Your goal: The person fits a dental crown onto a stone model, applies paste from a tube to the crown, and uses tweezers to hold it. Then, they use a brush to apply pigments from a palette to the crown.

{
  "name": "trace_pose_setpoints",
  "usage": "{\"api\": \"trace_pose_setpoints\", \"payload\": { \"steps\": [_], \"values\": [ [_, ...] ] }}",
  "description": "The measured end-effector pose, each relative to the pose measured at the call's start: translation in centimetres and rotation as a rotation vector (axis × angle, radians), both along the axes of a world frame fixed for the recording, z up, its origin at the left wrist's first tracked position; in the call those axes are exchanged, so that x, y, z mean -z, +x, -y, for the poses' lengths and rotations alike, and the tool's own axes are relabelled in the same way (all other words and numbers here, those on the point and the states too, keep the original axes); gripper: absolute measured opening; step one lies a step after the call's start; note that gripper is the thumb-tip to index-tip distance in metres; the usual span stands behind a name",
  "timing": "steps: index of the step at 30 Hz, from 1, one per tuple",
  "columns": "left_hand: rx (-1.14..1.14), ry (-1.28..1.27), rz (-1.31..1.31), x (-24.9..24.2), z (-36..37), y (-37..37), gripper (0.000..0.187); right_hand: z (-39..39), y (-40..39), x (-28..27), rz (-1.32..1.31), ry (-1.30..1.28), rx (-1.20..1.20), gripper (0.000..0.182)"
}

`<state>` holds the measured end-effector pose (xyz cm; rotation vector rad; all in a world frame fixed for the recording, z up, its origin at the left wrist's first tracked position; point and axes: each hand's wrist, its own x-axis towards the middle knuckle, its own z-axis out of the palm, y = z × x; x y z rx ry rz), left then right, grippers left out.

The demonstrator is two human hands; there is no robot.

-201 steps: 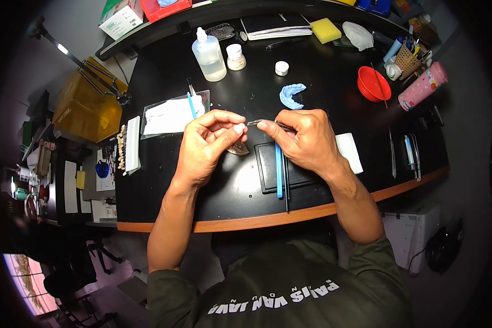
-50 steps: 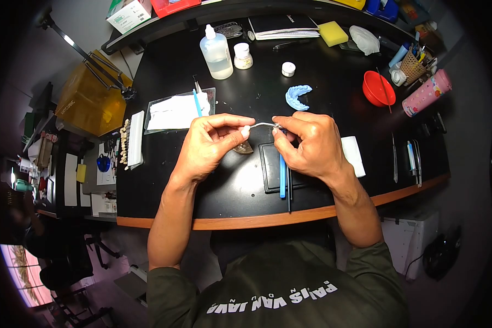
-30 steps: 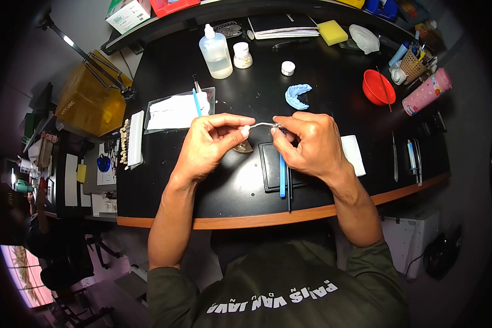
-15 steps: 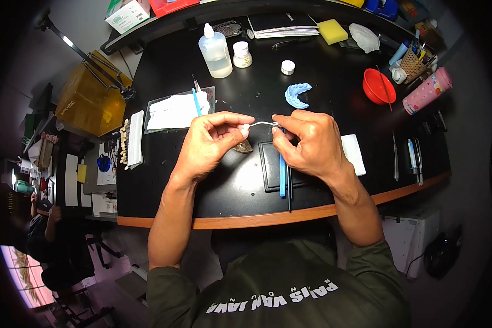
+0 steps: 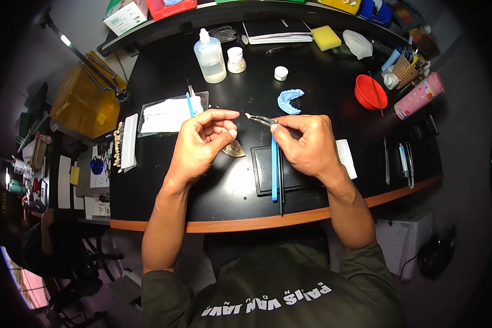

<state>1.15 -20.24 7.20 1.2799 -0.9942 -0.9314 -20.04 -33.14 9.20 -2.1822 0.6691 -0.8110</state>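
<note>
small whitish piece [image 5: 249, 116]: at the tips of tweezers [image 5: 264, 120], left of and nearer the wearer than blue dental arch [image 5: 283, 102] | right hand [image 5: 307, 143]: grip pinched around tweezers, nearside of arch | left hand [image 5: 202, 141]: grip parted, thumb and index apart, nearside-left of arch | white lidded jar [image 5: 281, 73]: beyond arch on black surface [image 5: 213, 205] | red bowl [image 5: 366, 95]: right of arch

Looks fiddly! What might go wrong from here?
The tiny pale piece could slip from the tweezers in the right hand, since only their tips seem to hold it. The nearby left hand might knock it. If dropped, it could bounce away across the black table.
</note>
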Motion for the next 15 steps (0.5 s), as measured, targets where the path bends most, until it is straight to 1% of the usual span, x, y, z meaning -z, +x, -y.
{"api": "trace_pose_setpoints", "payload": {
  "steps": [3,4,7,8,15],
  "values": [
    [-0.014,-0.015,0.017,0.0,0.0,0.1,0.032,0.7,-0.2,0.5,-0.003,0.178,-0.082,0.019],
    [-0.017,-0.016,0.015,0.0,0.0,0.0,0.032,0.6,-0.1,0.5,0.043,0.234,-0.120,0.022],
    [-0.024,-0.019,0.018,-0.2,0.0,0.1,0.031,0.4,-0.1,-0.2,0.095,0.452,-0.118,0.025],
    [-0.026,-0.020,0.020,-0.2,0.0,0.0,0.031,0.5,-0.3,-0.6,0.063,0.546,-0.136,0.025],
    [-0.033,-0.014,0.044,-0.3,0.0,0.2,0.028,0.6,-0.5,-1.1,0.116,0.667,-0.209,0.029]
  ]
}}
